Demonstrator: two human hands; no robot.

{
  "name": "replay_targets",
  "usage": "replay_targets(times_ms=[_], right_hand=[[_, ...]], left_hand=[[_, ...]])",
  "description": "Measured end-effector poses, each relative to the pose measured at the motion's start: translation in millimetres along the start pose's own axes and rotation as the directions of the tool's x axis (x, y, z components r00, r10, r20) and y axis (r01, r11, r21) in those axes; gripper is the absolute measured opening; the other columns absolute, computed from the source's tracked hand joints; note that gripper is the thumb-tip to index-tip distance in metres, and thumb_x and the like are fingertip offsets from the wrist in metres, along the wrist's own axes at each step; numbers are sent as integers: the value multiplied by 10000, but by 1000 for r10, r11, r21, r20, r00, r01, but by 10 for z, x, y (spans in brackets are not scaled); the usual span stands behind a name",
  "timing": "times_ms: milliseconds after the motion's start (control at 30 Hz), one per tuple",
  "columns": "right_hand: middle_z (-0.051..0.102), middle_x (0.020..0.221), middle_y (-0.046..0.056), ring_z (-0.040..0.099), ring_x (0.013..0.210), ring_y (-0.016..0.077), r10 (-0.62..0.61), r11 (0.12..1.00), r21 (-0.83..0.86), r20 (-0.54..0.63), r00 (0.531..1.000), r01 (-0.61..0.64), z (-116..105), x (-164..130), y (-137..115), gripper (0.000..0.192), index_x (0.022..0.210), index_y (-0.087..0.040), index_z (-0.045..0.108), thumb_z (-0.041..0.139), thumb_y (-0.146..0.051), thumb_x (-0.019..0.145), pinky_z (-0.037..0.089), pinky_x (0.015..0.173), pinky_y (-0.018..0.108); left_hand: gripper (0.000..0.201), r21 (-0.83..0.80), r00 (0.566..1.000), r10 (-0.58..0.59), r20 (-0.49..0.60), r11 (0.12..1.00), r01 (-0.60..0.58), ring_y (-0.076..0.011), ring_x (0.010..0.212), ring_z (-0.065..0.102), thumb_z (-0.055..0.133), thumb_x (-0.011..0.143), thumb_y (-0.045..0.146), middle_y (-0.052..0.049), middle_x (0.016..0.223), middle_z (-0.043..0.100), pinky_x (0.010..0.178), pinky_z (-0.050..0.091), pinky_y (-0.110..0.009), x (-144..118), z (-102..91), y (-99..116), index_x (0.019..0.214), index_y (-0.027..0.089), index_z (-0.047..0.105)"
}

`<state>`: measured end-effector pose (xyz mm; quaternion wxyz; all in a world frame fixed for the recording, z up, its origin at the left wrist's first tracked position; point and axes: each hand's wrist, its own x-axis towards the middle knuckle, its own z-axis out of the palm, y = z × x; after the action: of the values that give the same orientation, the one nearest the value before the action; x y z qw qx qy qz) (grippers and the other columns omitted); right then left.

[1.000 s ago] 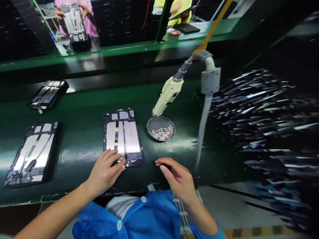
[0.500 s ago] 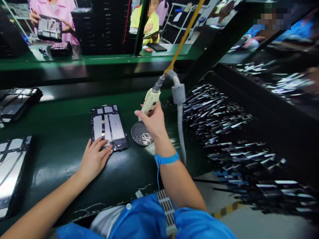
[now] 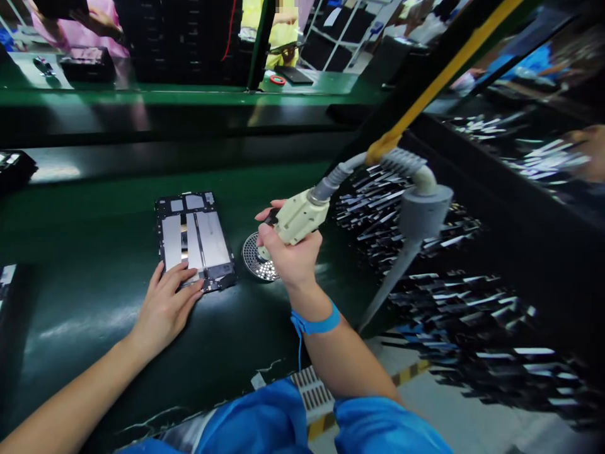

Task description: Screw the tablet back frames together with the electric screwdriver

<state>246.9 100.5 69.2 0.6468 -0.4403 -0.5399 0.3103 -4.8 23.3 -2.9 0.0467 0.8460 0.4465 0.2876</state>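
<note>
The right hand (image 3: 289,255) is wrapped around the cream body of an electric screwdriver (image 3: 297,217), fingers closed firmly on it, the tool tilted with its lower end toward the belt. A grey cable (image 3: 406,189) and a yellow cord (image 3: 439,82) rise from its far end up to the right; a grey block (image 3: 424,211) on the cable hangs just right of the hand. A blue wrist strap (image 3: 314,321) circles the right wrist.

Just below and left of that hand lies a round perforated screw dish (image 3: 255,261), partly hidden by the fingers. Left of the dish, on the green belt (image 3: 94,302), lies 1 open tablet back (image 3: 195,238), silver plates facing up. The left hand (image 3: 165,306) rests flat on its near edge, fingers spread and pressing down, gripping nothing.

To the right of the belt a heap of shiny dark strips (image 3: 449,277) fills a bin, close to the cable. At the far left edge sits another dark device (image 3: 14,167). Across the far counter (image 3: 189,98) stand black stacked trays (image 3: 189,38); a person in pink (image 3: 80,22) and a person in yellow (image 3: 276,31) work behind them.
</note>
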Motion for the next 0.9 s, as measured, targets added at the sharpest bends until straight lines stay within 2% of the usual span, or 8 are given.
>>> replay_targets(times_ms=[100,233,433,800,900], right_hand=[[738,967,32,742,834,199,-18,999,-44,-11,1000,17,12,-67,122,272,1086,-232,661,734,-287,830,652,737,377],[732,953,29,748,820,202,-38,996,-81,-38,999,35,11,-111,200,256,1073,-233,656,726,-284,832,656,785,400],[733,935,34,748,774,205,-34,995,-98,-83,996,25,15,-104,214,255,1065,-239,642,722,-299,831,657,760,398],[713,828,17,719,691,192,-55,993,-104,-62,997,48,-16,-104,325,292,1091,-220,644,742,-292,825,636,708,381],[709,860,21,682,608,161,-72,995,-82,-87,994,65,-22,-77,252,267,1070,-230,650,748,-281,828,622,627,352]], left_hand=[[254,8,1000,-7,14,1000,7,-319,1363,568,608,1000,180,-113,1300,689,1197,363,-617,-16,-12,3,1226,238,708],[298,19,1000,-27,8,999,27,-338,1394,538,605,995,160,-121,1352,664,1181,386,-636,-48,-20,42,1264,245,700],[279,-16,999,-47,-8,999,47,-338,1391,546,609,994,169,-115,1341,676,1178,392,-655,-42,-29,67,1240,246,716],[269,-36,997,-75,-3,997,75,-325,1394,548,601,1008,181,-112,1340,684,1179,393,-647,-37,-14,77,1236,247,726],[240,-61,996,-85,-30,995,83,-315,1380,561,607,1009,187,-106,1314,695,1178,390,-652,-29,24,69,1192,253,748]])
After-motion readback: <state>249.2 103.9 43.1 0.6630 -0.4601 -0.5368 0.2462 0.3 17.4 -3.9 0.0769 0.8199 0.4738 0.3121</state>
